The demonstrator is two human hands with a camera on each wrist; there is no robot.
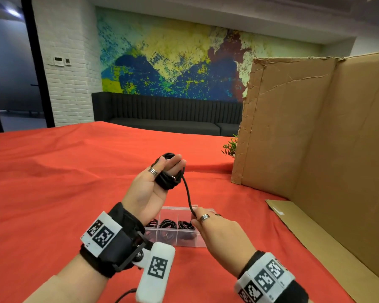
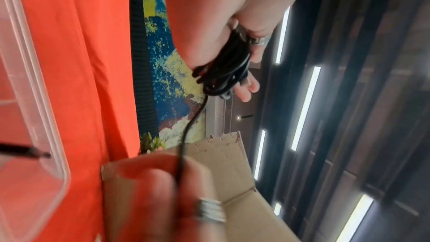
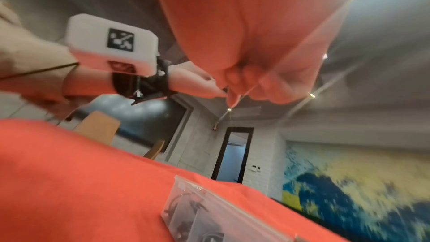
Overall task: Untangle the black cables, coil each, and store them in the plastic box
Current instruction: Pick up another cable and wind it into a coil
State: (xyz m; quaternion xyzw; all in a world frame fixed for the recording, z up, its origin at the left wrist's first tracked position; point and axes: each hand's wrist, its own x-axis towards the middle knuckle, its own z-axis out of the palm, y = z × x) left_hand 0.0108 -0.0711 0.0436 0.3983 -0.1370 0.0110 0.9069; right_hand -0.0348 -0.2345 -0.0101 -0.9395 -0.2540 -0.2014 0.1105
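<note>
Above the middle of the counter [image 1: 53, 171], under its red cloth, the left hand [image 1: 149, 189] is raised palm-up with the black cable [image 1: 169, 173] looped in a coil around its straight fingers, so its grip is wide and carries the coil. One strand runs down and rightward from the coil to the right hand [image 1: 217, 228], whose thumb and forefinger pinch it, a narrow grip on the cable. Below both hands, nearer the front edge, the clear plastic box [image 1: 177, 226] stands on the cloth; coiled black cables already lie in its compartments. A cardboard screen [image 1: 315, 127] stands along the right edge.
</note>
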